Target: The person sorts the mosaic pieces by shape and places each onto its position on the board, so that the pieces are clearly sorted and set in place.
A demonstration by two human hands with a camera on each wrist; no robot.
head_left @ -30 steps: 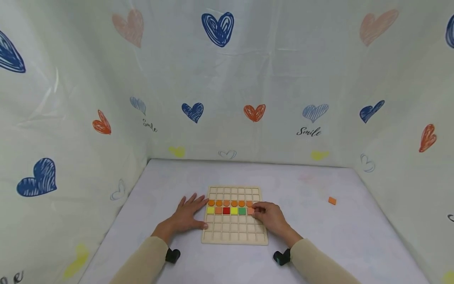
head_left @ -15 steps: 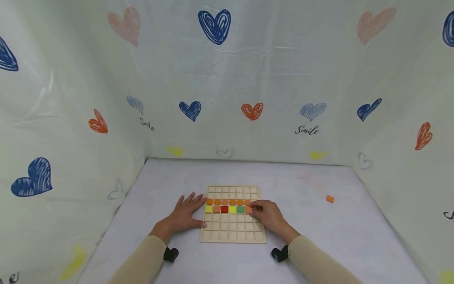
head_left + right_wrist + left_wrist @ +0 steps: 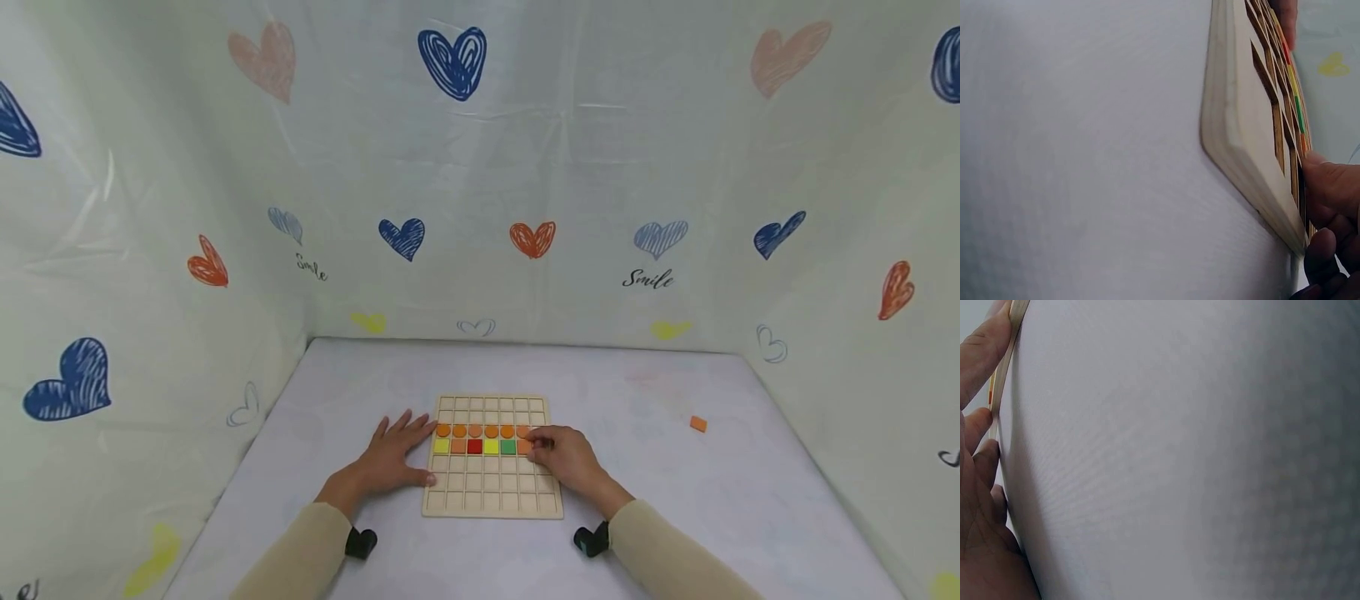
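A wooden grid board [image 3: 491, 483] lies flat on the table in the head view. Across it run a row of orange round discs [image 3: 491, 431] and, just below, a row of square tiles [image 3: 475, 447] in yellow, orange, red and green. My left hand [image 3: 393, 457] spreads its fingers at the board's left edge, thumb and fingertips touching it. My right hand [image 3: 570, 458] bends over the right end of the two rows, thumb and forefinger close together at the last orange tile [image 3: 524, 447]. Whether they pinch a piece is hidden. In the right wrist view, the thumb [image 3: 1329, 181] touches the board.
One loose orange tile [image 3: 698, 424] lies on the white table [image 3: 637, 383], right of the board. A pale curtain [image 3: 585, 167] printed with hearts surrounds the table at the back and sides. Black wrist cameras [image 3: 592, 541] sit by both cuffs.
The whole head view has shifted slightly. Both hands stay where they were on the board, and the pieces look the same.
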